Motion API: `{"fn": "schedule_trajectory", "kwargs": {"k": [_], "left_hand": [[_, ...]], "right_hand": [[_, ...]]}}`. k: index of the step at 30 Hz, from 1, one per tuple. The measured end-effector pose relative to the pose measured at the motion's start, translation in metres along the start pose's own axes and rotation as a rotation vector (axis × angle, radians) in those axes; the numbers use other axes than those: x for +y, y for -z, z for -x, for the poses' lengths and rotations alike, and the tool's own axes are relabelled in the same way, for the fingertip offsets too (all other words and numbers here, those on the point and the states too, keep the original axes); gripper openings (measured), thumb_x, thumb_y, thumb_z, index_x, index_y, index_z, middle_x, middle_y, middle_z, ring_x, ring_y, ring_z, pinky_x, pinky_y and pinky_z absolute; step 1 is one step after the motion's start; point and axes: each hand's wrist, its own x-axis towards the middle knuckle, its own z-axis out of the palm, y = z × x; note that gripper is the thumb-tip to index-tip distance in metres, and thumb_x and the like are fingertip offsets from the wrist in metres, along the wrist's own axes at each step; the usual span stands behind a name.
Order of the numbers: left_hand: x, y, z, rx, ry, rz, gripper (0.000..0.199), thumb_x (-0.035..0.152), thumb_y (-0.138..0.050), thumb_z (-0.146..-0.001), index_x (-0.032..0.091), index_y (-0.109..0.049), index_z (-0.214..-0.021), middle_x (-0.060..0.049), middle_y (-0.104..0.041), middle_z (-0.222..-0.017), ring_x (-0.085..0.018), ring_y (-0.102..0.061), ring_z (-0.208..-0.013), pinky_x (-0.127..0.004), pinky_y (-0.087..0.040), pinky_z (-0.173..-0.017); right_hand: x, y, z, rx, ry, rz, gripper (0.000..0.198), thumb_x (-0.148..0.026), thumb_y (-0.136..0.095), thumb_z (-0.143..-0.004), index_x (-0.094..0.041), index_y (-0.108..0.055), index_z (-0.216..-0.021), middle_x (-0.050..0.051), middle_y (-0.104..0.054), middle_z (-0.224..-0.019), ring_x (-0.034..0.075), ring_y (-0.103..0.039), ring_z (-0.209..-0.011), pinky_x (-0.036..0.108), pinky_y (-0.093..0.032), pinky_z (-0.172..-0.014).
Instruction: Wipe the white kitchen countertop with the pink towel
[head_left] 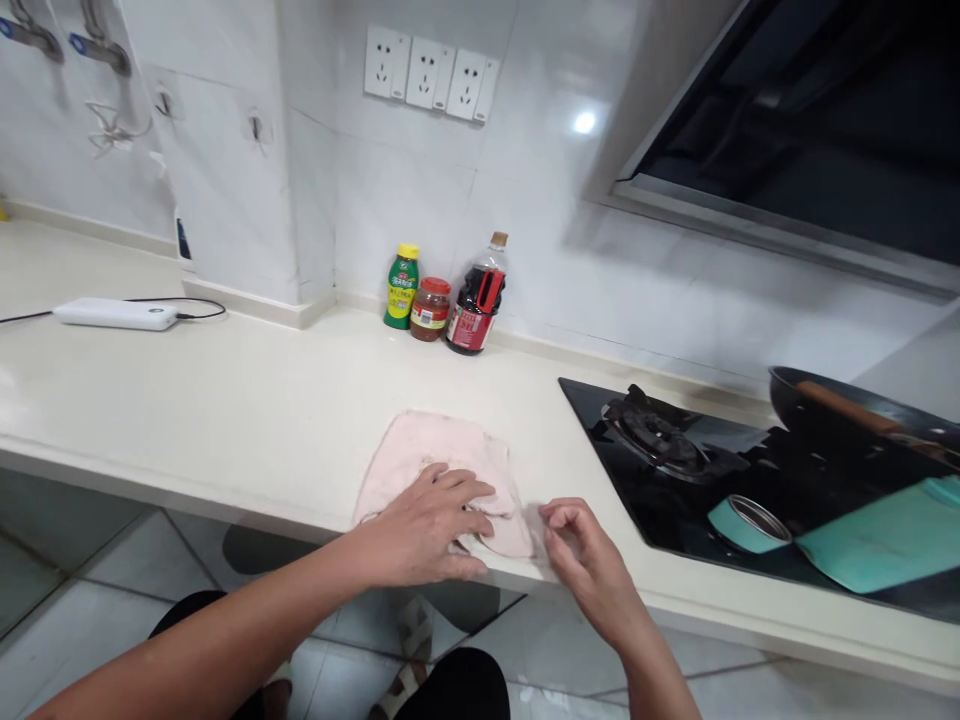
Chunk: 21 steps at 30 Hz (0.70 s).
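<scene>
A pale pink cloth (442, 445) with a few dark specks lies partly folded near the counter's front edge. My left hand (431, 525) rests on the cloth's near part, palm down, its fingers stretched and somewhat apart. Just right of the cloth's corner, my right hand (589, 560) is held low at the counter edge. Its fingers are curled in with the thumb close to the index finger; whatever they may hold is hidden or too small to make out.
Against the wall stand a green bottle (403, 290), a red-lidded jar (430, 312) and a dark sauce bottle (476, 305). A white device (116, 313) with cables lies left. Right is a black gas hob (615, 450) bearing a wok (795, 400), a turquoise cup (739, 527) and a turquoise container (885, 535).
</scene>
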Motion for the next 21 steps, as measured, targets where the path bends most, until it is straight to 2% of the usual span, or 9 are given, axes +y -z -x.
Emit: {"fn": "schedule_trajectory", "kwargs": {"k": [3, 6, 10, 14, 16, 18, 21], "left_hand": [[0.004, 0.0, -0.001, -0.041, -0.028, -0.021, 0.036, 0.043, -0.074, -0.087, 0.027, -0.068, -0.119, -0.006, -0.062, -0.139, -0.032, -0.048, -0.133, -0.053, -0.023, -0.116], [0.008, 0.001, -0.002, -0.082, -0.037, -0.053, 0.042, 0.04, -0.076, -0.086, 0.03, -0.066, -0.126, -0.005, -0.064, -0.134, -0.032, -0.051, -0.129, -0.056, -0.021, -0.116], [0.008, 0.008, 0.003, -0.102, -0.053, -0.041, 0.028, 0.037, -0.072, -0.089, 0.029, -0.07, -0.116, -0.005, -0.066, -0.13, -0.029, -0.051, -0.129, -0.053, -0.02, -0.118], [0.0, 0.02, 0.01, -0.133, -0.05, 0.025, 0.016, 0.035, -0.069, -0.092, 0.026, -0.07, -0.105, -0.004, -0.068, -0.125, -0.025, -0.051, -0.131, -0.046, -0.02, -0.118], [-0.003, 0.025, 0.011, -0.136, -0.048, 0.045, 0.02, 0.04, -0.07, -0.092, 0.025, -0.069, -0.105, -0.004, -0.068, -0.122, -0.025, -0.053, -0.128, -0.043, -0.023, -0.115], [-0.003, 0.025, 0.008, -0.137, -0.056, 0.041, 0.033, 0.051, -0.071, -0.088, 0.025, -0.069, -0.109, -0.005, -0.067, -0.122, -0.026, -0.054, -0.124, -0.043, -0.026, -0.111], [0.0, 0.02, -0.002, -0.173, -0.068, 0.008, 0.047, 0.063, -0.071, -0.083, 0.028, -0.07, -0.115, -0.006, -0.065, -0.124, -0.028, -0.054, -0.118, -0.044, -0.029, -0.106]], "right_hand": [[0.017, 0.012, -0.005, 0.095, -0.015, 0.202, 0.011, -0.035, -0.049, -0.097, -0.026, -0.05, -0.09, 0.003, -0.057, -0.097, 0.022, -0.055, -0.093, 0.039, -0.042, -0.086], [0.033, 0.019, -0.006, 0.163, -0.034, 0.27, 0.019, -0.042, -0.05, -0.097, -0.025, -0.058, -0.089, 0.005, -0.059, -0.098, 0.025, -0.055, -0.096, 0.043, -0.041, -0.089], [0.04, 0.017, -0.003, 0.181, -0.049, 0.324, 0.028, -0.05, -0.05, -0.098, -0.026, -0.064, -0.103, 0.008, -0.062, -0.111, 0.028, -0.055, -0.107, 0.046, -0.04, -0.094], [0.035, 0.014, 0.0, 0.189, -0.065, 0.333, 0.032, -0.054, -0.047, -0.1, -0.027, -0.063, -0.105, 0.007, -0.063, -0.111, 0.028, -0.056, -0.109, 0.046, -0.04, -0.094], [0.033, 0.014, 0.001, 0.2, -0.075, 0.335, 0.034, -0.056, -0.046, -0.1, -0.027, -0.062, -0.106, 0.007, -0.063, -0.111, 0.028, -0.056, -0.11, 0.046, -0.04, -0.095], [0.032, 0.013, 0.001, 0.214, -0.084, 0.336, 0.035, -0.057, -0.046, -0.1, -0.027, -0.061, -0.108, 0.007, -0.063, -0.113, 0.027, -0.057, -0.11, 0.046, -0.04, -0.097], [0.029, 0.011, -0.001, 0.236, -0.102, 0.33, 0.037, -0.059, -0.046, -0.099, -0.026, -0.06, -0.111, 0.008, -0.063, -0.116, 0.027, -0.057, -0.113, 0.047, -0.04, -0.1]]}}
